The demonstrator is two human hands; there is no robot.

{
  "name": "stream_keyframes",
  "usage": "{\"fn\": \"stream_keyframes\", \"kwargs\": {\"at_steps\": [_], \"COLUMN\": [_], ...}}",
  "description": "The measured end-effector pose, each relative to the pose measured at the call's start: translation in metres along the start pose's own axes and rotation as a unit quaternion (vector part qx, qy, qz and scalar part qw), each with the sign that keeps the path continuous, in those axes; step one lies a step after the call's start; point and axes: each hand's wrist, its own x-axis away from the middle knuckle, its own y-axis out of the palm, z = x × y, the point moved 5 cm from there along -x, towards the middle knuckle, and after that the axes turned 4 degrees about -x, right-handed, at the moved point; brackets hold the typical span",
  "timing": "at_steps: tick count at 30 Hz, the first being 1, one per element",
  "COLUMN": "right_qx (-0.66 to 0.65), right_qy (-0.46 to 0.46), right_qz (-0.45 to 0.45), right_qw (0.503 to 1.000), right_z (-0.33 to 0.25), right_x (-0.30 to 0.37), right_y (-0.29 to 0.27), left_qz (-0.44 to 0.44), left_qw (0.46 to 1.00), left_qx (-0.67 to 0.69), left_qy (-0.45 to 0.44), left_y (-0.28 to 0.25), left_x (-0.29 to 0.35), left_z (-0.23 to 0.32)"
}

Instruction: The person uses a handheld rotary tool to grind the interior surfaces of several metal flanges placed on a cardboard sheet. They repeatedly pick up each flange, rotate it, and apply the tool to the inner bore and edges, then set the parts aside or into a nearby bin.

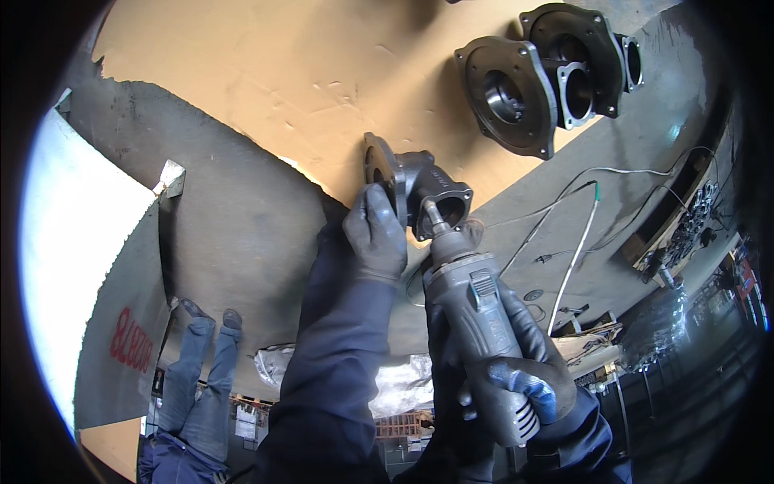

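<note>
My left hand [376, 234], in a dark grey glove, is closed on the flange of a black metal casting [417, 172]. The casting has a wide flange on one side and a smaller square-flanged port facing me. Wrapped around the body of a grey straight die grinder [476, 310] is my gloved right hand [536, 379]. The grinder points away from me. Its narrow tip reaches the mouth of the port; whether it touches the metal inside I cannot tell.
Two similar black castings [506, 95] stand on the cardboard sheet [242, 68] at the far right. A pale cable [576, 262] loops over the grey surface on the right. At lower left is another person in jeans [187, 375], near a plate with red markings [121, 323].
</note>
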Motion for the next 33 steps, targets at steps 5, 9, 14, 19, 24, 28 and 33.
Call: {"fn": "stream_keyframes", "kwargs": {"at_steps": [5,9,14,19,24,28,33], "right_qx": [-0.02,-0.022,-0.023,-0.031,0.044,0.012,0.051], "right_qy": [-0.037,-0.053,-0.048,-0.055,-0.08,-0.043,-0.041], "right_qz": [0.0,0.053,0.064,0.033,0.007,-0.011,-0.023], "right_qw": [0.999,0.997,0.997,0.997,0.996,0.999,0.998], "right_z": [0.0,-0.009,-0.019,-0.026,-0.011,0.016,0.024], "right_x": [0.013,0.013,0.005,0.001,0.011,0.013,-0.001], "right_y": [-0.003,-0.022,-0.026,-0.027,-0.037,-0.05,-0.062], "left_qz": [-0.003,-0.026,-0.029,-0.011,-0.023,-0.012,-0.012], "left_qw": [1.0,0.998,0.999,0.999,0.999,0.997,0.995], "left_qx": [0.011,0.049,0.043,0.049,0.023,-0.031,-0.058], "left_qy": [0.012,-0.021,-0.013,0.004,0.016,0.069,0.077], "left_y": [-0.001,-0.004,-0.003,0.0,-0.005,-0.012,-0.016], "left_x": [0.0,0.004,0.004,0.002,0.004,0.013,0.017], "left_z": [-0.002,-0.005,0.001,0.002,-0.004,-0.008,-0.018]}}
